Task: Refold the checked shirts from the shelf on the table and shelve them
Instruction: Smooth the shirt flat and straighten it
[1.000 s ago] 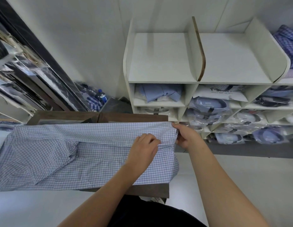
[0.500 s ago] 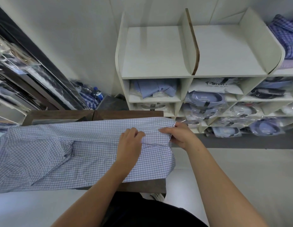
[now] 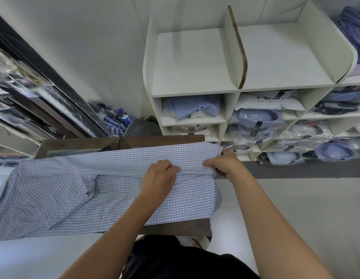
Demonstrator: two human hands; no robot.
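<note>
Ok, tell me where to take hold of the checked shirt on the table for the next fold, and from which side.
Grip the checked shirt along its raised crease at the right end, where the left hand and right hand already pinch it. Come from above on the near side: the rest lies flat on the table, so only that ridge probably gives the fingers something to close on.

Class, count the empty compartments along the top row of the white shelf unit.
2: the left top compartment and the middle top compartment, split by a wood-edged divider. The compartment further right holds checked shirts; more may lie beyond the frame.
</note>
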